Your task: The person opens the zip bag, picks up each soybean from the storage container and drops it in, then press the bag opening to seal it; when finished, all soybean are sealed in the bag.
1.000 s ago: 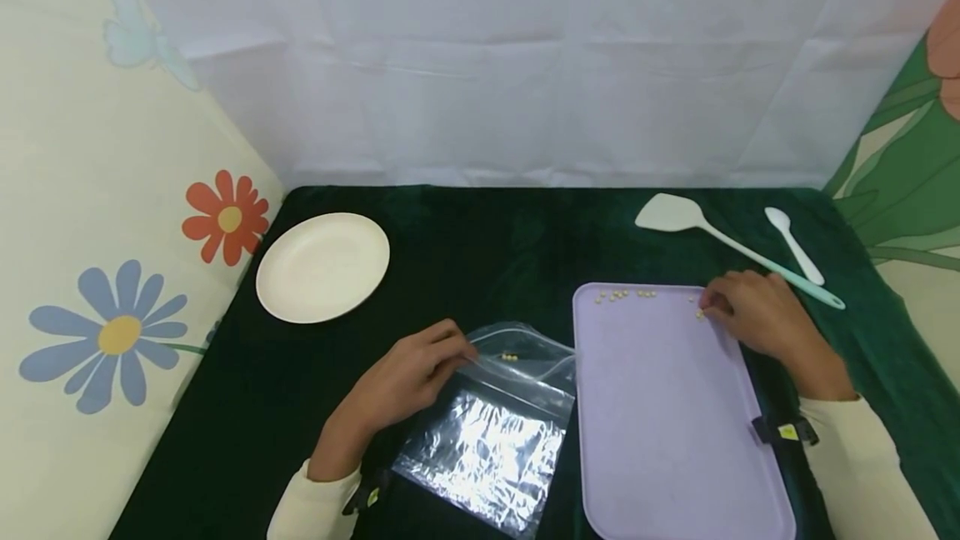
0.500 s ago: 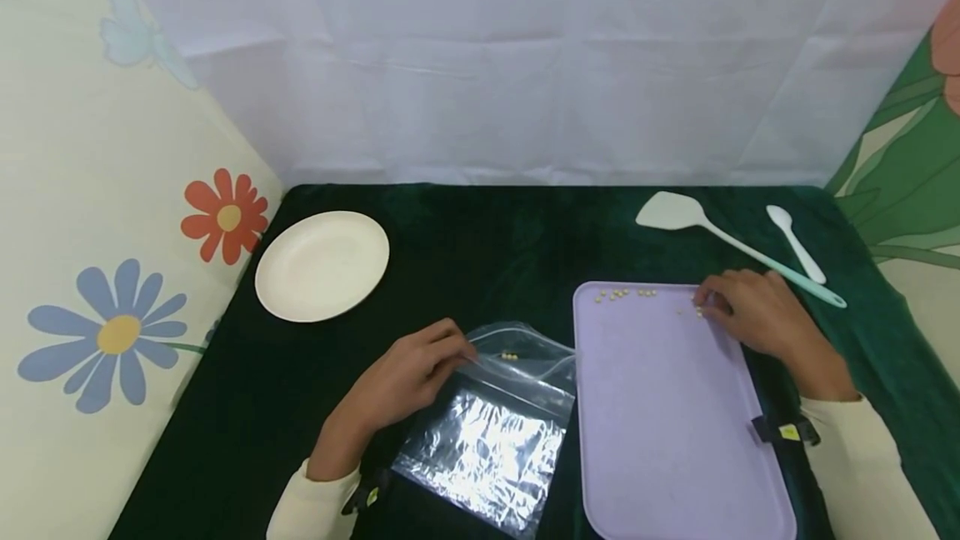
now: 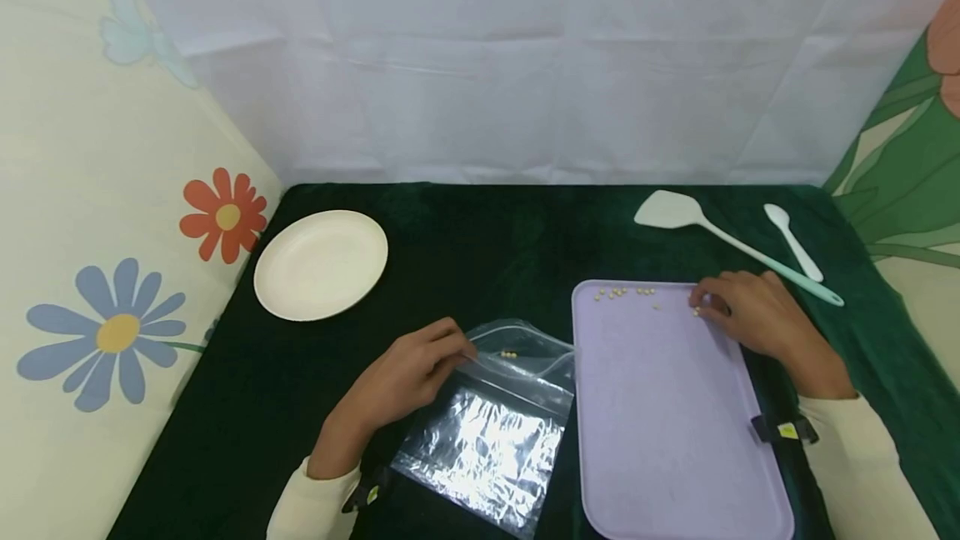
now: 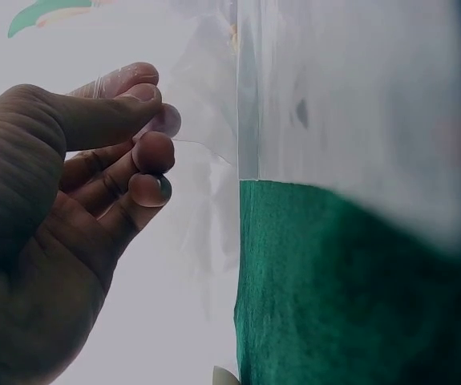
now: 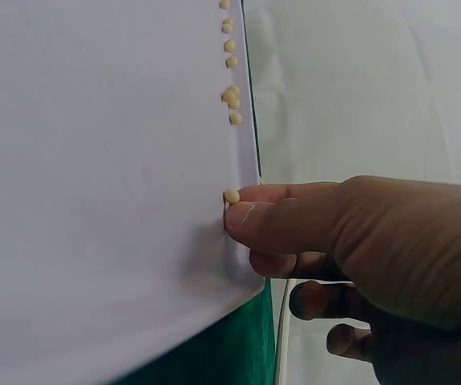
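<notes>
At the mouth of a clear zip bag (image 3: 487,440), my left hand (image 3: 408,365) pinches the plastic between thumb and fingers; the left wrist view shows the thin film at the fingertips (image 4: 146,92). A few yellow beans (image 3: 509,354) show inside the bag near its opening. My right hand (image 3: 750,315) is over the far right corner of a lilac tray (image 3: 675,423). Thumb and forefinger pinch a small round yellow bean, like a soybean (image 5: 231,196). Several more soybeans (image 3: 618,293) lie along the tray's far edge, and a single one is slightly nearer.
A white oval plate (image 3: 321,265) lies at the back left. Behind the tray, a pale spatula (image 3: 667,211) with a mint handle and a small white spoon (image 3: 793,242) rest on the dark green cloth (image 3: 480,265). A white sheet (image 3: 480,65) hangs behind.
A single soybean has rolled left along the tray, away from my right fingers. My right hand has shifted very slightly left. My left hand and the bag stay put.
</notes>
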The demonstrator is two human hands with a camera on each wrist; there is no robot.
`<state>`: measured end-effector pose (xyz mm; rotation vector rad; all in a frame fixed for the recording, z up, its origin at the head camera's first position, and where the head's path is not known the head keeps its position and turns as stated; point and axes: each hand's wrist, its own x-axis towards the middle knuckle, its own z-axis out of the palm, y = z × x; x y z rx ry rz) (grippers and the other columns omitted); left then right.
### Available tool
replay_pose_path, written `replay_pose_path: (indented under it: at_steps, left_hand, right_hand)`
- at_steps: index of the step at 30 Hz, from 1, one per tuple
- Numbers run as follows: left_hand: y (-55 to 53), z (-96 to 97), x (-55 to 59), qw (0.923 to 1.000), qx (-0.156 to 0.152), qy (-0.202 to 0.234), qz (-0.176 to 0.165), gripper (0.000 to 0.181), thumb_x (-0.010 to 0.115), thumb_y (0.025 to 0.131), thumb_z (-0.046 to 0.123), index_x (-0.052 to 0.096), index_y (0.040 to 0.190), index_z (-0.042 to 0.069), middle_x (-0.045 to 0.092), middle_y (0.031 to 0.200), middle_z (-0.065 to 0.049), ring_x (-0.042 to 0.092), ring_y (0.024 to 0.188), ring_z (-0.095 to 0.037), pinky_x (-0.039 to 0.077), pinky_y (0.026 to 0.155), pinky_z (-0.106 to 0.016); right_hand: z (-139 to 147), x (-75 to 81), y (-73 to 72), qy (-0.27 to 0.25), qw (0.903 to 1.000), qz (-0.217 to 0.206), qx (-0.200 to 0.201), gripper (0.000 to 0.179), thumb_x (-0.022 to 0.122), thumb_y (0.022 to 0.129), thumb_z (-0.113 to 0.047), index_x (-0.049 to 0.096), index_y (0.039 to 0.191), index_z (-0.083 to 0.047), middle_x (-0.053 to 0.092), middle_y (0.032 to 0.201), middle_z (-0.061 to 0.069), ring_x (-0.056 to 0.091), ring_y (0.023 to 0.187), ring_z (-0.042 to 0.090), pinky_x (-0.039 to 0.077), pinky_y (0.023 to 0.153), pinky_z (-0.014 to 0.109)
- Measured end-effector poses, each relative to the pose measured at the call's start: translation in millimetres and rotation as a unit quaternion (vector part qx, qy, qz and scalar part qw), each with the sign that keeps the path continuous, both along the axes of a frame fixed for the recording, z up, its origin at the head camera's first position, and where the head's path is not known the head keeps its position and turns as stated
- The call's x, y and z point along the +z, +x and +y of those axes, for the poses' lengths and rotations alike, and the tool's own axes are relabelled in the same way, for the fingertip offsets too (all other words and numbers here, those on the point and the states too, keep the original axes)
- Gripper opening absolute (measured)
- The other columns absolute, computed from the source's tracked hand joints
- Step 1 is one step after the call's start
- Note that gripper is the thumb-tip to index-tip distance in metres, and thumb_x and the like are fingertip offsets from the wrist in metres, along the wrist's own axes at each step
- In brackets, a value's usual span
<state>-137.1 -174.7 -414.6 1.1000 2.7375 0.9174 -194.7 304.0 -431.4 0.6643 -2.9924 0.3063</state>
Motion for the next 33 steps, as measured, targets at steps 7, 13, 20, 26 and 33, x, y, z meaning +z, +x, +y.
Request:
replay_pose_path:
  at_steps: [7, 13, 20, 26, 33]
  left_hand:
    - [-0.2, 0.2, 0.4, 1.0000, 0.000, 0.001, 0.003, 0.022, 0.067, 0.095, 0.000, 0.071, 0.106, 0.017, 0.056, 0.107, 0.011, 0.056, 0.088, -0.004, 0.054, 0.077, -0.023]
    - [0.1, 0.3, -0.2, 1.0000, 0.001, -0.001, 0.002, 0.023, 0.068, 0.093, -0.001, 0.071, 0.106, 0.018, 0.056, 0.106, 0.011, 0.056, 0.088, -0.003, 0.054, 0.079, -0.023]
    - [0.3, -0.1, -1.5, 1.0000, -0.002, 0.004, 0.002, 0.023, 0.068, 0.094, -0.001, 0.071, 0.106, 0.019, 0.057, 0.106, 0.011, 0.056, 0.089, -0.003, 0.054, 0.080, -0.023]
    - [0.4, -0.1, -1.7, 1.0000, -0.004, 0.004, 0.007, 0.023, 0.068, 0.093, 0.000, 0.071, 0.106, 0.018, 0.057, 0.106, 0.011, 0.056, 0.089, -0.003, 0.054, 0.080, -0.024]
    - [0.6, 0.1, -1.5, 0.9999, -0.005, 0.006, 0.011, 0.022, 0.069, 0.093, -0.002, 0.071, 0.106, 0.016, 0.057, 0.106, 0.010, 0.057, 0.089, -0.003, 0.054, 0.079, -0.024]
  right_hand:
    - [-0.7, 0.4, -0.9, -0.004, 1.0000, -0.004, -0.003, 0.009, 0.078, 0.087, -0.014, 0.074, 0.095, -0.012, 0.066, 0.081, 0.000, 0.061, 0.078, 0.024, 0.036, 0.066, 0.042]
    - [-4.0, -1.4, 2.7, -0.087, 0.9959, -0.021, -0.012, 0.009, 0.075, 0.091, -0.014, 0.073, 0.099, -0.010, 0.065, 0.087, -0.001, 0.056, 0.077, 0.018, 0.042, 0.067, 0.035]
    - [-36.7, 8.8, 13.0, -0.333, 0.9379, -0.098, -0.002, 0.009, 0.069, 0.097, -0.021, 0.070, 0.105, -0.018, 0.065, 0.093, -0.002, 0.054, 0.081, 0.016, 0.045, 0.065, 0.025]
    - [-72.8, 16.3, 24.4, -0.431, 0.8861, -0.169, 0.021, 0.013, 0.068, 0.098, -0.018, 0.069, 0.110, -0.013, 0.067, 0.106, 0.003, 0.059, 0.092, 0.020, 0.051, 0.077, 0.026]
    - [-115.3, 17.2, 29.0, -0.461, 0.8529, -0.218, 0.111, 0.011, 0.069, 0.096, -0.011, 0.070, 0.107, -0.014, 0.066, 0.102, 0.006, 0.058, 0.091, 0.023, 0.052, 0.078, 0.029]
